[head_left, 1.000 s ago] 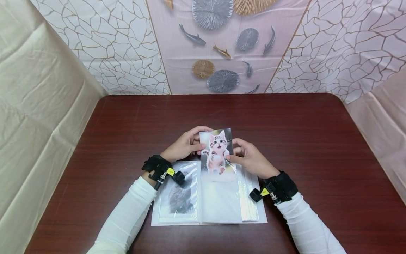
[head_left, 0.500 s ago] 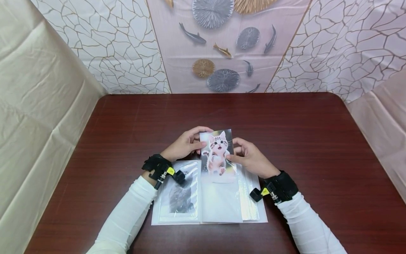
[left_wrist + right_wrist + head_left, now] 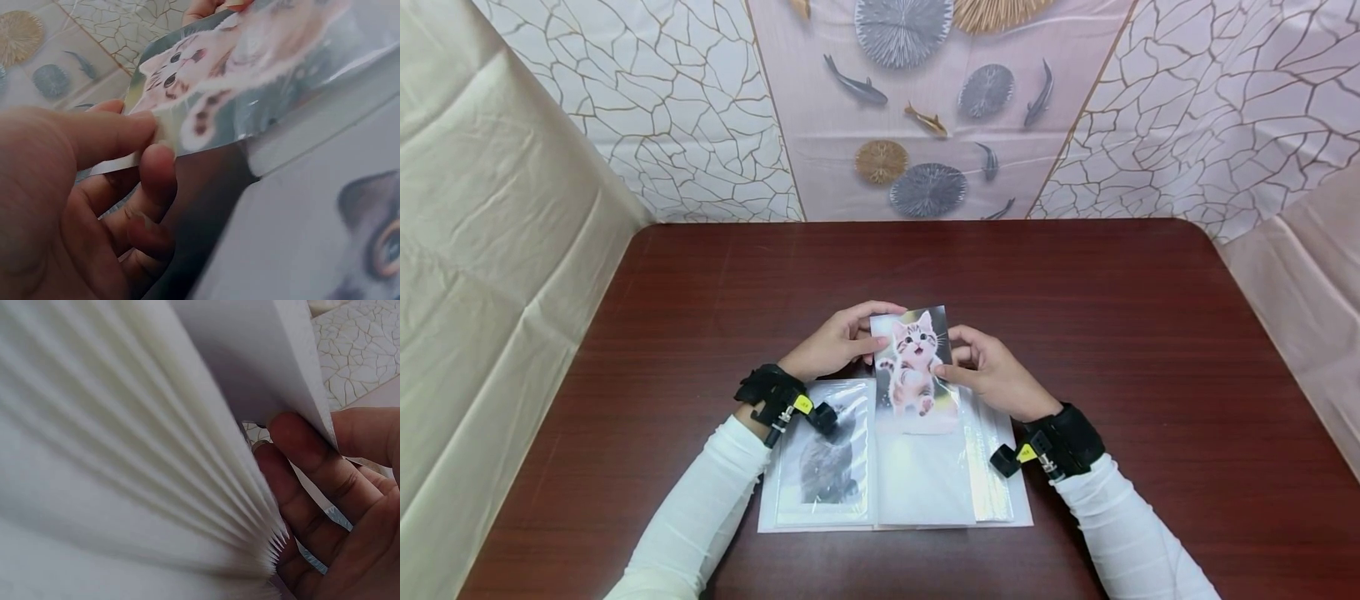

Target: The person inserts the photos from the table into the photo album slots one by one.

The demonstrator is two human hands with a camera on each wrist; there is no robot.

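Observation:
A kitten photo point(image 3: 913, 354) stands partway inside the clear pocket of a raised page point(image 3: 921, 479) in an open photo album point(image 3: 1021, 500). My left hand point(image 3: 835, 343) pinches the photo's upper left edge between thumb and fingers, as the left wrist view also shows. On the other side, my right hand point(image 3: 996, 379) pinches the page's right edge near the pocket's top, its thumb over the photo's side. The right wrist view has that hand's fingers point(image 3: 312, 456) behind the white sheet. A grey cat picture point(image 3: 829, 467) fills the album's left pocket.
The album lies on a dark red-brown table point(image 3: 760, 275). More fanned pages point(image 3: 156, 456) are stacked under the raised one, at the right. A patterned curtain point(image 3: 685, 125) hangs behind the table's far edge.
The kitten photo has slid slightly down into the pocket, my left hand moving a little with it. My right hand stays nearly still.

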